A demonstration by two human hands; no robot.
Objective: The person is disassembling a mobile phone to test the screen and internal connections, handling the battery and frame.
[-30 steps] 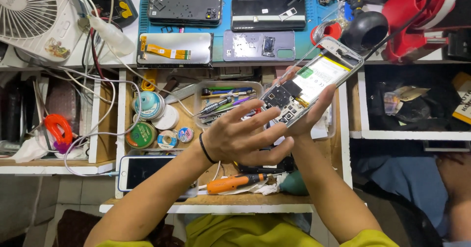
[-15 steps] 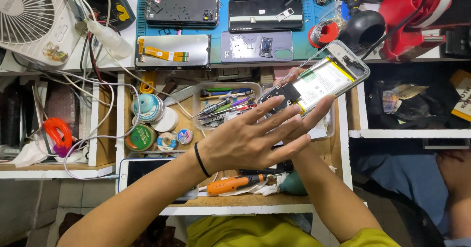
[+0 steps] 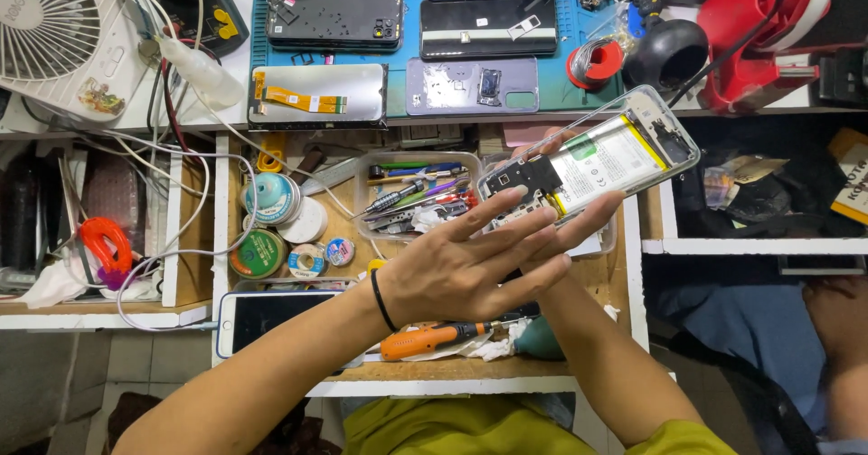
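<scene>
Clear-framed opened phone (image 3: 592,159), battery showing, sits tilted upper right of centre, propped on right hand (image 3: 579,229) fingertips, mostly hidden. Left hand (image 3: 461,270) spread flat, only touching its lower end. No firm grip: phone could slip onto tool tray (image 3: 418,195).

Two hands (image 3: 470,270), one opened phone (image 3: 592,161), one fan (image 3: 54,35), one orange screwdriver (image 3: 434,339).

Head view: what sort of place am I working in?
Likely a phone repair bench: an opened phone in the hands, dismantled phones on a blue mat, and a tray of small tools.
</scene>
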